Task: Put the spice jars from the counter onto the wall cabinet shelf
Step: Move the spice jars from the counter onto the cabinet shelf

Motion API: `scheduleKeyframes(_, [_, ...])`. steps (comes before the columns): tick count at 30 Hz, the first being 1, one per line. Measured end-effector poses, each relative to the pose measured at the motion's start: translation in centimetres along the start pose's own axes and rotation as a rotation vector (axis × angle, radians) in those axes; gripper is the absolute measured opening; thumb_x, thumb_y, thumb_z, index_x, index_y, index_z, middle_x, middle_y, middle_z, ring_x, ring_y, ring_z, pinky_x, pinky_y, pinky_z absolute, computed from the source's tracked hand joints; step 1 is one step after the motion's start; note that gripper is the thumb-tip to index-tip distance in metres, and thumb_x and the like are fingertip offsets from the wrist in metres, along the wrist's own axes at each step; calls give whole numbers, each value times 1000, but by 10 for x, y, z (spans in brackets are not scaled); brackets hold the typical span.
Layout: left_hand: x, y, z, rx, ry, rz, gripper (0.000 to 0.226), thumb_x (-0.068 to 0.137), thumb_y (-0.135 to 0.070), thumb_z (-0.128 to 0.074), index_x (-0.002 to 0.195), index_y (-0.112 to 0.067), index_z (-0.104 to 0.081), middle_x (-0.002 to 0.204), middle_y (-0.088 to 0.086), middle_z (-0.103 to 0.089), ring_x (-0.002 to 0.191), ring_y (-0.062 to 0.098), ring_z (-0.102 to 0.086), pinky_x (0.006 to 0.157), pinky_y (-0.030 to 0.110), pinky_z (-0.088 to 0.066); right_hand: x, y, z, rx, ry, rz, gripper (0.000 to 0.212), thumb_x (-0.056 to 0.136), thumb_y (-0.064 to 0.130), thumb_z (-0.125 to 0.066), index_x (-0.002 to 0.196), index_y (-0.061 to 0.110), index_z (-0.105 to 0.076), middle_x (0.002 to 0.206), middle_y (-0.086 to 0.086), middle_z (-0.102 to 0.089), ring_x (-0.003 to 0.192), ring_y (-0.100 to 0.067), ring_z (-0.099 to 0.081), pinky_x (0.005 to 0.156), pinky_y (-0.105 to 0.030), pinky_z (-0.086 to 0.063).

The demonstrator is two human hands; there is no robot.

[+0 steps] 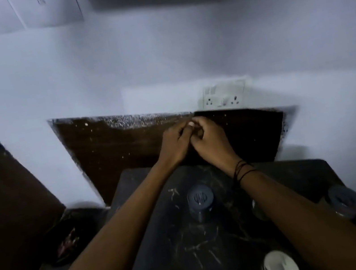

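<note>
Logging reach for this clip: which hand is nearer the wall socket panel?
Right. The right hand lies just below the wall socket panel; the left hand, touching it fingers to fingers, sits farther to the panel's lower left.

Dark marbled counter (193,262) with lidded jars (200,201)

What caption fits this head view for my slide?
Both hands meet, fingers curled together, above the dark marbled stone counter; a grey-lidded round spice jar stands untouched between the forearms.

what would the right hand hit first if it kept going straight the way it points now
Probably the left hand, already touching the right hand at the fingers; beyond that, the dark brown wooden wall panel, though depth is unclear.
</note>
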State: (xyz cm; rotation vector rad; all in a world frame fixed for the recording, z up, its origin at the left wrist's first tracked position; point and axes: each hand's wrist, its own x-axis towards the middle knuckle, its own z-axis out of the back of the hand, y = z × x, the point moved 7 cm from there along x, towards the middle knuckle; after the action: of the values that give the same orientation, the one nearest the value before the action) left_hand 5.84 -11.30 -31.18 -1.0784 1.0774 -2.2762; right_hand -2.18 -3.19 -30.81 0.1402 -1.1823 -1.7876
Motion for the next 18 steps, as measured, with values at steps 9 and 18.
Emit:
scheduleKeyframes(9, [-105,138,-100,337,464,220,23,98,-21,-45,110,-13,-63,103,9,-70,89,21,-65,77,33,-50,-105,-138,-103,-491,341,-208,56,84,27,-65,134,13,-44,136,-10,-43,123,-28,-45,102,-42,-44])
scheduleKeyframes(18, [-142,188,-118,59,416,464,42,99,-23,-46,140,-16,-44,136,7,-53,123,21,-53,103,36,-45,-154,-186,-138,-564,358,-259,84,82,35,-70,149,22,-22,161,-13,-1,144,-35,-21,113,-44,-35])
